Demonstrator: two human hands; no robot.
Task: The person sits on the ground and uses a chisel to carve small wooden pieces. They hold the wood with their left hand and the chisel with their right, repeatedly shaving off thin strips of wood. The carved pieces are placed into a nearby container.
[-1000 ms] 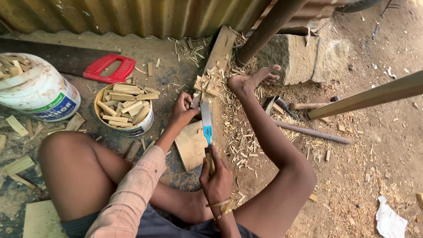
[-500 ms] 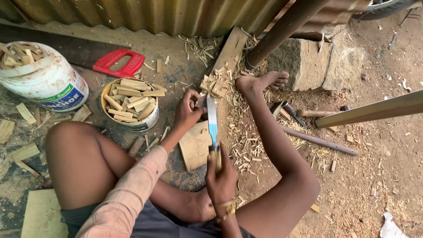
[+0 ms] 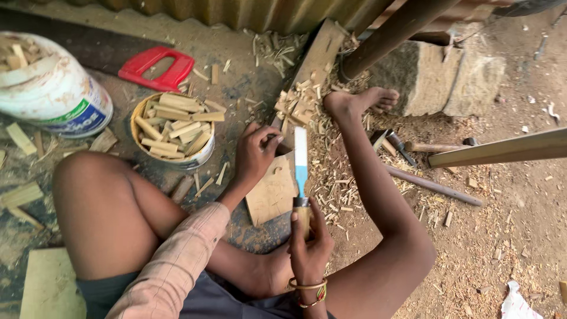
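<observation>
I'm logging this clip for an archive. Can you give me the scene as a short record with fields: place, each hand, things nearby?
place: dirt ground strewn with wood shavings, person seated
left hand: steadies a small wood piece on the board
right hand: grips the chisel by its handle, blade pointing away
near left: tin full of cut wood pieces, white bucket, saw with red handle
near right: hammer, stone block
</observation>
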